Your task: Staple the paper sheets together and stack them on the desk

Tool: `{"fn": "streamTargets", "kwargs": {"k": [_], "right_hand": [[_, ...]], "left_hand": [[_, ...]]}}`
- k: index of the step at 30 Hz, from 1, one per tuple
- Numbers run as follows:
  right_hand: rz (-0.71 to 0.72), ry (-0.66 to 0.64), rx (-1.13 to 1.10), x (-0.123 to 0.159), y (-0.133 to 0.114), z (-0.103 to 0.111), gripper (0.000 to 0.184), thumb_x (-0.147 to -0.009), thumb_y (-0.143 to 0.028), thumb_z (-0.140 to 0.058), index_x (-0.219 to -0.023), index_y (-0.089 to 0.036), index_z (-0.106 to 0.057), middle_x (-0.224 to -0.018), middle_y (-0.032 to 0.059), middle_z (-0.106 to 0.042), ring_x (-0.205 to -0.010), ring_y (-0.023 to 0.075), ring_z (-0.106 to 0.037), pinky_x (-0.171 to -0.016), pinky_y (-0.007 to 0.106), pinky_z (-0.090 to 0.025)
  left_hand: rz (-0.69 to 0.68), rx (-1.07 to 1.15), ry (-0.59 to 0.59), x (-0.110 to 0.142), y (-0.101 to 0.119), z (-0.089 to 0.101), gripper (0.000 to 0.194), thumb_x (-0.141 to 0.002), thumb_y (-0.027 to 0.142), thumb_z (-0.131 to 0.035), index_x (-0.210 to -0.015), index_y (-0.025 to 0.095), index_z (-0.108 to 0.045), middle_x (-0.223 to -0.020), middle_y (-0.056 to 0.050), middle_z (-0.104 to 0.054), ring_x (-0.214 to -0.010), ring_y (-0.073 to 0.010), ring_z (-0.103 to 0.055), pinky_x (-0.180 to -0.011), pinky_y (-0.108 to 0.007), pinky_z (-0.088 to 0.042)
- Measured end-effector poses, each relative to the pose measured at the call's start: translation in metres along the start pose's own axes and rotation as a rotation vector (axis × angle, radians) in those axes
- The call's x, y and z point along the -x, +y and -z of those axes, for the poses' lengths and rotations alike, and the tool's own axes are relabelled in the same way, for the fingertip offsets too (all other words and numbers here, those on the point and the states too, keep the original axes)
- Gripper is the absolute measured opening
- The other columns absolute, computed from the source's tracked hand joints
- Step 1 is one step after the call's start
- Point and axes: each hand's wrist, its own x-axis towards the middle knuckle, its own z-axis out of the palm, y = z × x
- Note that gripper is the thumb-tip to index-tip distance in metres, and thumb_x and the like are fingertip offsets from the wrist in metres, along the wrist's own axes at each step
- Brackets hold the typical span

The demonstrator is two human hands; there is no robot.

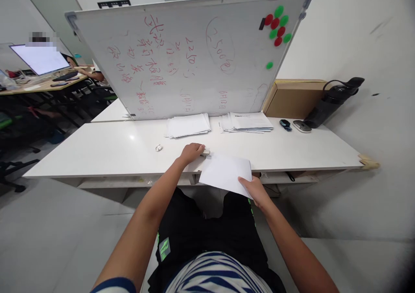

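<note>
My left hand is closed around a small pale stapler at the desk's front part; most of its body is hidden under the fingers. The stapler's nose meets the upper left corner of some white paper sheets. My right hand grips these sheets at their lower right edge, thumb on top, and they stick out past the desk's front edge. Whether the corner lies inside the stapler's jaws I cannot make out. Behind my hands lie a left paper stack and a right paper stack.
A whiteboard with red writing and magnets leans behind the white desk. A small white roll lies left. To the right are a watch, a mouse, a black bottle and a cardboard box. Another person sits far left.
</note>
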Motion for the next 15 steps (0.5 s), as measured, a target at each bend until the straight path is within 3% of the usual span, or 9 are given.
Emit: {"fn": "streamTargets", "kwargs": {"k": [3,7,11,15], "right_hand": [[0.014,0.015,0.012,0.000,-0.002,0.000,0.039,-0.069,-0.037,-0.069,-0.097,-0.009,-0.067,-0.098,0.0162,-0.072,-0.080,0.0278,-0.069,-0.059,0.031,-0.052],[0.047,0.027,0.004,0.000,-0.003,-0.001,0.035,-0.067,-0.034,-0.070,-0.093,-0.010,-0.068,-0.094,0.0150,-0.072,-0.079,0.0270,-0.069,-0.059,0.030,-0.052],[0.078,0.047,-0.012,0.003,0.000,-0.005,0.032,-0.066,-0.034,-0.070,-0.089,-0.011,-0.069,-0.092,0.0140,-0.073,-0.080,0.0270,-0.069,-0.062,0.030,-0.052],[0.057,0.043,-0.007,0.009,0.004,-0.010,0.035,-0.067,-0.034,-0.070,-0.093,-0.010,-0.069,-0.093,0.0143,-0.073,-0.083,0.0273,-0.069,-0.065,0.031,-0.053]], "left_hand": [[0.031,0.140,0.044,-0.005,0.008,0.004,0.049,-0.090,0.054,-0.035,-0.114,0.024,-0.065,-0.118,-0.003,-0.066,-0.110,-0.0254,-0.057,-0.090,-0.032,-0.042],[0.044,0.288,0.158,-0.024,0.026,0.007,0.061,-0.093,0.060,-0.018,-0.120,0.022,-0.057,-0.121,-0.005,-0.064,-0.111,-0.0238,-0.056,-0.091,-0.034,-0.043],[0.082,0.020,0.109,-0.044,0.036,0.001,0.065,-0.092,0.062,-0.014,-0.117,0.021,-0.058,-0.122,-0.011,-0.062,-0.119,-0.0312,-0.050,-0.100,-0.048,-0.033],[0.122,-0.107,0.058,-0.051,0.033,-0.014,0.065,-0.093,0.059,-0.013,-0.132,0.021,-0.048,-0.142,-0.014,-0.044,-0.139,-0.0342,-0.022,-0.108,-0.059,-0.013]]}}
